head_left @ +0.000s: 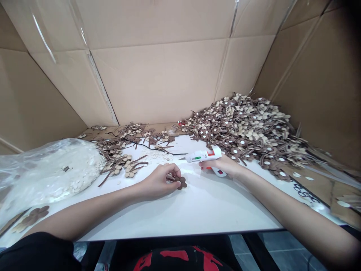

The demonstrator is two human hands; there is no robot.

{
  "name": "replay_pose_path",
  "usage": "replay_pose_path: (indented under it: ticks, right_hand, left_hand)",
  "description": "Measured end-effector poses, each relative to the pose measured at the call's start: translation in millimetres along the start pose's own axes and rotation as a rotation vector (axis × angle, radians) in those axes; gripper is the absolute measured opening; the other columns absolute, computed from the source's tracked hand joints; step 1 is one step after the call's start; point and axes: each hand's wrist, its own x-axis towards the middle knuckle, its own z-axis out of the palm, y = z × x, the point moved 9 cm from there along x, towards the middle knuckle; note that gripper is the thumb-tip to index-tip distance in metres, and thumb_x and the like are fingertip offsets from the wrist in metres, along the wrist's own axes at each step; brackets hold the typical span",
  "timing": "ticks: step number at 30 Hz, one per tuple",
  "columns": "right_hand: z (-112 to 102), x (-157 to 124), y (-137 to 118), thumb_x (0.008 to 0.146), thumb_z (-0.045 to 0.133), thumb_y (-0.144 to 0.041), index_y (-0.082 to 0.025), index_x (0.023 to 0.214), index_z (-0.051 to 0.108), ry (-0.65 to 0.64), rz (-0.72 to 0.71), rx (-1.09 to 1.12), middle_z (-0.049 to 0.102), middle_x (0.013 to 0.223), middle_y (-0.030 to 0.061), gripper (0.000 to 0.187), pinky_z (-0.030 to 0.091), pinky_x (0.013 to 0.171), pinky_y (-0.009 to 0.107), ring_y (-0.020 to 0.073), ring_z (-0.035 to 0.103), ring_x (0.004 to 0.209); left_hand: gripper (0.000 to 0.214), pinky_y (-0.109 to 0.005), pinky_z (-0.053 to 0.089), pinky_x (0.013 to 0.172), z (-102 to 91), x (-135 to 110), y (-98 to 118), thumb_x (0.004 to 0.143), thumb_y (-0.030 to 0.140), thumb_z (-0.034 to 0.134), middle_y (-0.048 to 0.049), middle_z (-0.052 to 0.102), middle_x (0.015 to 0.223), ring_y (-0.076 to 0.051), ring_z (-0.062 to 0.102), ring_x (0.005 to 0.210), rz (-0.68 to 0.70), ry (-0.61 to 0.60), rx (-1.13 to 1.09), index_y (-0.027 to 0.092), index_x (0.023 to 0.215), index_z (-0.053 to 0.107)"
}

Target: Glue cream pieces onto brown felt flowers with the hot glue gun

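Pinched between the fingers of my left hand (160, 180) is a brown flower (182, 182) with dark strips for a stem, held just above the white table. Its petals face up toward me. My right hand (221, 165) is wrapped round the handle of a white glue gun (203, 154) with orange and green parts. The gun's nozzle (182, 158) points left, above and apart from the flower. Beyond my left hand, small white discs (160, 155) lie scattered on the table.
A large heap of brown and beige flowers (248, 120) rises at the back right. Loose flowers (121, 163) lie at the left beside a clear bag of white discs (67, 165). A black cord (141, 144) crosses the back of the white table (197, 214). Cardboard walls (158, 82) surround it.
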Motion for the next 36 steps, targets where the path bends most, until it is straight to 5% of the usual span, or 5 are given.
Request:
replay_pose_path:
  ticks: [9,17,22,25,36]
  right_hand:
    - [3,1,1,0.060,0.063,-0.023,-0.017,0.067,0.062,-0.015,-0.004,0.004,0.065,0.067,0.0011,0.009,0.044,0.055,0.024,0.0158,0.056,0.062]
    - [8,5,-4,0.058,0.064,-0.021,-0.017,0.072,0.062,-0.054,-0.073,0.051,0.067,0.072,0.0026,0.015,0.047,0.063,0.028,0.0180,0.060,0.069]
    - [9,1,-11,0.060,0.062,-0.022,-0.016,0.067,0.060,-0.081,-0.111,0.037,0.065,0.067,0.0026,0.009,0.047,0.065,0.029,0.0184,0.059,0.067]
    - [9,0,-9,0.059,0.063,-0.021,-0.016,0.068,0.060,-0.072,-0.078,0.059,0.065,0.067,0.0014,0.011,0.047,0.062,0.027,0.0170,0.059,0.064]
    - [-1,4,-1,0.059,0.063,-0.025,-0.016,0.071,0.062,0.028,-0.003,0.047,0.066,0.068,0.0034,0.015,0.043,0.053,0.024,0.0160,0.058,0.061]
  left_hand:
    - [0.036,-0.023,0.039,0.062,5.9,-4,13,0.069,0.018,0.067,-0.0028,0.066,0.079,-0.012,0.057,0.068,-0.017,-0.037,-0.082,0.019,0.091,0.038]
    - [0.023,-0.020,0.037,0.050,66.6,1,47,0.073,0.030,0.065,-0.0035,0.063,0.071,-0.009,0.055,0.056,-0.082,-0.453,-0.111,0.014,0.082,0.051]
    - [0.043,-0.031,0.047,0.082,12.6,62,105,0.084,0.027,0.055,-0.0094,0.049,0.124,-0.019,0.054,0.106,0.302,-0.009,-0.241,0.023,0.123,0.038]
    - [0.048,-0.033,0.045,0.089,-12.2,80,111,0.088,0.024,0.047,-0.0078,0.031,0.140,-0.021,0.046,0.117,0.341,0.011,-0.113,0.028,0.132,0.029]
    - [0.024,-0.024,0.041,0.065,-78.5,54,6,0.086,0.026,0.041,-0.0032,0.065,0.084,-0.016,0.058,0.074,0.156,0.143,1.088,0.020,0.084,0.064]
